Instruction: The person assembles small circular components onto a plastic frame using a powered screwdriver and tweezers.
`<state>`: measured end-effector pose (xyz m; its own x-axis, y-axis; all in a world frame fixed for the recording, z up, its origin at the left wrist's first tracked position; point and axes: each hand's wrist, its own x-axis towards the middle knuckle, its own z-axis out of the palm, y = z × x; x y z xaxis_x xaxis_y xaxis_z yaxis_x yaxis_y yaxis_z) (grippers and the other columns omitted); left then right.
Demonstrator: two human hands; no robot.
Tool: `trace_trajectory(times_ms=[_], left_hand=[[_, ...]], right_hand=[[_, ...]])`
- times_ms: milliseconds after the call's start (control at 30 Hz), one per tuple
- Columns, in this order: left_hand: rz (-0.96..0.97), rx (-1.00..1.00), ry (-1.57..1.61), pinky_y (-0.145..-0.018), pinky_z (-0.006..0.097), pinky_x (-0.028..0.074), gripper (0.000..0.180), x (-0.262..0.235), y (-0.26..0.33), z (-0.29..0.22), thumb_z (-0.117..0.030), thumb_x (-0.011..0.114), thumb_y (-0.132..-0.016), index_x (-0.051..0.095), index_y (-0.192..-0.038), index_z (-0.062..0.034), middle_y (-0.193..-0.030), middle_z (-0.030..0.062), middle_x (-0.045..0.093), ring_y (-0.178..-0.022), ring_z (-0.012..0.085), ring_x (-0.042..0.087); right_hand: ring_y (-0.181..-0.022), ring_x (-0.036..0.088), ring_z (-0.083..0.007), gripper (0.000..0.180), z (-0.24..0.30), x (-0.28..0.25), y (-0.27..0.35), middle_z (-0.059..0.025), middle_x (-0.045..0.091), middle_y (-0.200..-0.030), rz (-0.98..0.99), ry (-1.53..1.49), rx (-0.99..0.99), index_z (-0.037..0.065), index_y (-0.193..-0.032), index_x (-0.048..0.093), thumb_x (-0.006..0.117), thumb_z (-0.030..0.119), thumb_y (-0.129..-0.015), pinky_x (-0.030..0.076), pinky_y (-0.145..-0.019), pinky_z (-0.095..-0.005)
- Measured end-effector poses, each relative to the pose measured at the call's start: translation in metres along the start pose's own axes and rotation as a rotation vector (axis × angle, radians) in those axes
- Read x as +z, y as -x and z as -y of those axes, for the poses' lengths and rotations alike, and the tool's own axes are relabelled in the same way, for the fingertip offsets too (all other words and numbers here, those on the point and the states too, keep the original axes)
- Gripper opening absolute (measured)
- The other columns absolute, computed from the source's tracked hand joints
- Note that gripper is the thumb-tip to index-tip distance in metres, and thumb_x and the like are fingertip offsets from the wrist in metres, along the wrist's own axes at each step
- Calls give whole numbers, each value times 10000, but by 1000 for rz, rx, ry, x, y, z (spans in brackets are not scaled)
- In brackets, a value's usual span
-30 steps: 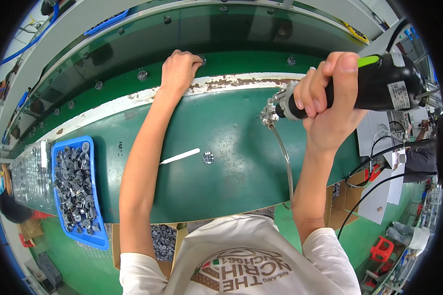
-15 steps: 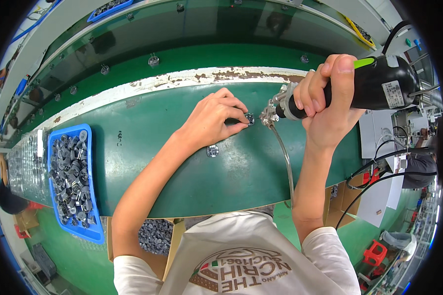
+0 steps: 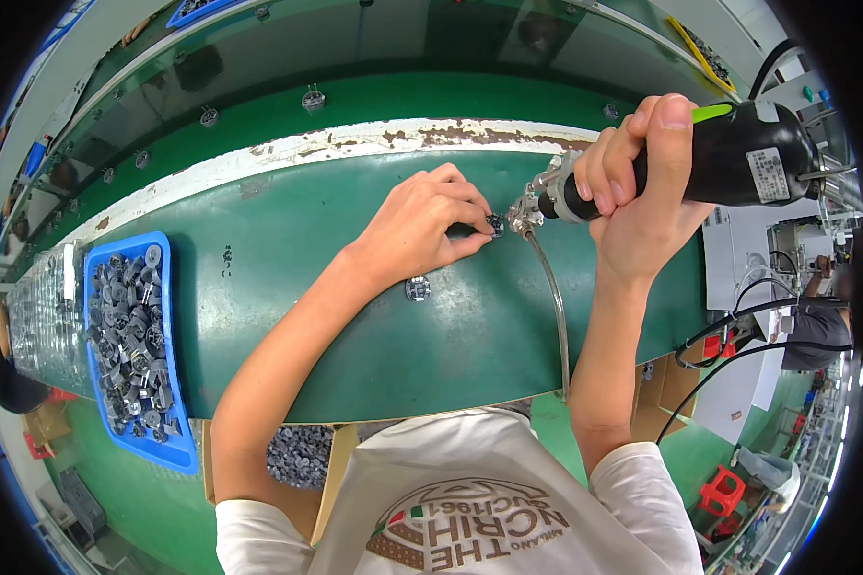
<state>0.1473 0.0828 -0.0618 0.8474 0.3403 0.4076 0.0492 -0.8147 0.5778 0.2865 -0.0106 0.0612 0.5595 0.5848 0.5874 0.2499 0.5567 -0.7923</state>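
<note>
My left hand point(image 3: 422, 222) rests on the green bench and pinches a small round dark part point(image 3: 495, 225) between thumb and fingers; the fingers cover much of it. Held nearly level, a black electric screwdriver point(image 3: 743, 158) with a green lever fills my right hand point(image 3: 647, 172), fingers wrapped round its body. Its metal nose point(image 3: 525, 211) is right beside the pinched part; whether they touch I cannot tell. A clear hose point(image 3: 554, 307) hangs from that nose. Nearer me, a second small round part point(image 3: 418, 288) lies on the bench below my left hand.
A blue tray point(image 3: 170, 316) heaped with grey parts stands at the left. Beyond the chipped white ledge point(image 3: 336, 142) runs a green belt with spaced parts point(image 3: 313, 99). Below the bench edge is a cardboard box point(image 3: 336, 460) of parts. Black cables point(image 3: 729, 383) loop at the right.
The pinched part and the screwdriver's nose have come closer together. Parts on the far belt have shifted right. The view has tilted slightly; both grips stay the same.
</note>
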Motion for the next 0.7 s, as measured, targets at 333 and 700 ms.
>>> trace_trajectory(times_ms=[333, 700], left_hand=[[-9, 23, -18, -850, 343, 551, 70, 1, 0, 0, -113, 802, -749, 787, -816, -103, -968, -12, 749, -948, 202, 652], [40, -107, 27, -857, 365, 531, 299, -3, 1, -4, -114, 802, -761, 726, -1049, -104, -992, 4, 727, -911, 228, 659]], right_hand=[[-379, 308, -76, 314, -8, 5, -6, 11, 365, -500, 36, -5, 14, 49, -804, 497, 574, 246, -1035, 301, -403, -260], [-398, 263, -62, 366, 24, -16, -11, 39, 329, -508, 73, -117, -1, 77, -893, 527, 442, 374, -1091, 296, -420, -246]])
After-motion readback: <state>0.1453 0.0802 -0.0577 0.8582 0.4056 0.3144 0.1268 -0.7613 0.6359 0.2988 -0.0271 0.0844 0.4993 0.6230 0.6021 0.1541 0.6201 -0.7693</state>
